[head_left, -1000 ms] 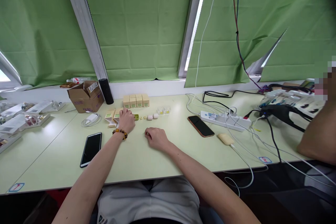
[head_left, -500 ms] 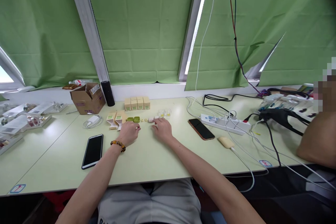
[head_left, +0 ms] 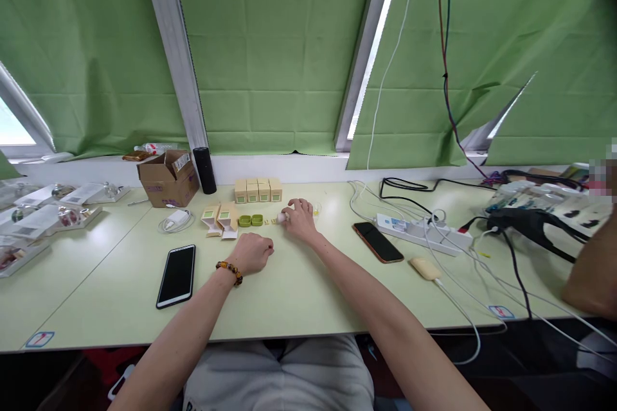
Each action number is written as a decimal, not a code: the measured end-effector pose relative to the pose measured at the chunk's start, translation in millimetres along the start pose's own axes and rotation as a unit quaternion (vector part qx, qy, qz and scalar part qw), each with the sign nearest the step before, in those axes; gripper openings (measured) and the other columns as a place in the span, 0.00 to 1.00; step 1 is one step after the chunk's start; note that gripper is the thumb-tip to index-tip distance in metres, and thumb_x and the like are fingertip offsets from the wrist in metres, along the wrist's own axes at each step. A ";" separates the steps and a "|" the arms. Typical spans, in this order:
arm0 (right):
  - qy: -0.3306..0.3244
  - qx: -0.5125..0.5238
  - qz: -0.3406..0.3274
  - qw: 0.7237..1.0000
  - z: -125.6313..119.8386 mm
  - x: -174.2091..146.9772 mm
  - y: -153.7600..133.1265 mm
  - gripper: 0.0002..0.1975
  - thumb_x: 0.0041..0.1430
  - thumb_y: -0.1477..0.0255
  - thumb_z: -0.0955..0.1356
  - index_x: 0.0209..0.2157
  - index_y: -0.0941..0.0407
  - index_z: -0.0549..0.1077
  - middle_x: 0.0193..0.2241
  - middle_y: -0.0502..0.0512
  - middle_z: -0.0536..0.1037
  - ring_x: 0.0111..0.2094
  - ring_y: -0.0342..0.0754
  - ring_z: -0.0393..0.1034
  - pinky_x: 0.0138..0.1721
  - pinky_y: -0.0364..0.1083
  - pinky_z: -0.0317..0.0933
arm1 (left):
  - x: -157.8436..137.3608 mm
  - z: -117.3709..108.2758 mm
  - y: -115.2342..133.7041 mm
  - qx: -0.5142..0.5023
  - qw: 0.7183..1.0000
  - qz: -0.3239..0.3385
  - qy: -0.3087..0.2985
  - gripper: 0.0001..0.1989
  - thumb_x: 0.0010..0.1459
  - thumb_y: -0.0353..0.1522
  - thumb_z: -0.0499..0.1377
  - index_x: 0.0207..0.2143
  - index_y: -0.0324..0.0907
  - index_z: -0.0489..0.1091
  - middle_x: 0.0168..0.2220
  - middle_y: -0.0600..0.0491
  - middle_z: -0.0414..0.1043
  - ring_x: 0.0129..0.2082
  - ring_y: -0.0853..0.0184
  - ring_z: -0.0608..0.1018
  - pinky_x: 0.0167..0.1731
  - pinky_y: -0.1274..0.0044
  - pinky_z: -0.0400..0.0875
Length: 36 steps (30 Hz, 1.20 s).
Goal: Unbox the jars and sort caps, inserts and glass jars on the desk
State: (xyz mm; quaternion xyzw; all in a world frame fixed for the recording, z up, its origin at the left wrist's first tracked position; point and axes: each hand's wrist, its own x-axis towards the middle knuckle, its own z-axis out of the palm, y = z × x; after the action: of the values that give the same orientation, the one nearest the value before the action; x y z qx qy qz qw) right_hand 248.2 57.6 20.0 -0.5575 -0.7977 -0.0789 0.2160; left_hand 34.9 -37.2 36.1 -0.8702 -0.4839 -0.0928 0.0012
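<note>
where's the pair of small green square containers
The green containers sit left of centre in the head view, just right of two open beige cardboard boxes, beyond the left hand.

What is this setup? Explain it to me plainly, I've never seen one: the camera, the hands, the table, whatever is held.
There is no machine here, just a person's two bare hands. The view comes from a camera worn on that person's head, looking forward and down.

The right hand has its fingers at a small pale container; how firmly it is held is hard to tell. The left hand is curled, and whatever may be inside it is hidden.

On the table are two green tubs, a row of four small boxes behind them, a phone at left and a power strip at right. Another person's arm shows at the right edge.
</note>
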 end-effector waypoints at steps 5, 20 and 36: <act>-0.023 -0.009 0.007 1.000 1.5 -1.4 3.5 0.16 0.63 0.68 0.69 0.51 0.52 0.79 0.60 0.62 0.66 0.62 0.62 0.50 0.63 0.59 0.44 | 0.0 0.4 -2.3 -0.002 1.000 -0.005 0.002 0.14 0.67 0.34 0.53 0.37 0.45 0.79 0.32 0.46 0.80 0.34 0.58 0.80 0.35 0.70 0.63; 0.002 0.004 0.000 1.000 3.1 -6.4 6.8 0.25 0.61 0.64 0.69 0.59 0.53 0.74 0.59 0.63 0.69 0.61 0.63 0.52 0.62 0.58 0.45 | 0.3 -0.3 -1.7 -0.009 1.000 -0.021 0.007 0.13 0.66 0.35 0.54 0.36 0.45 0.79 0.32 0.47 0.81 0.33 0.59 0.80 0.33 0.70 0.63; -0.070 -0.086 0.076 0.991 2.4 95.1 -11.6 0.42 0.64 0.71 0.67 0.74 0.56 0.46 0.68 0.72 0.58 0.69 0.67 0.46 0.64 0.59 0.45 | 2.9 6.5 -12.7 -0.031 0.997 -0.044 0.047 0.15 0.68 0.36 0.53 0.39 0.46 0.81 0.34 0.48 0.82 0.34 0.59 0.80 0.34 0.71 0.62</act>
State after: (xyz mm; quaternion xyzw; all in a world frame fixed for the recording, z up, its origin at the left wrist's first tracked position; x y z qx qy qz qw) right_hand 209.8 135.5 60.4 -0.6374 -0.7563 -0.0911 0.1161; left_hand 26.8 -27.4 29.1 -0.8425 -0.5177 -0.1488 -0.0071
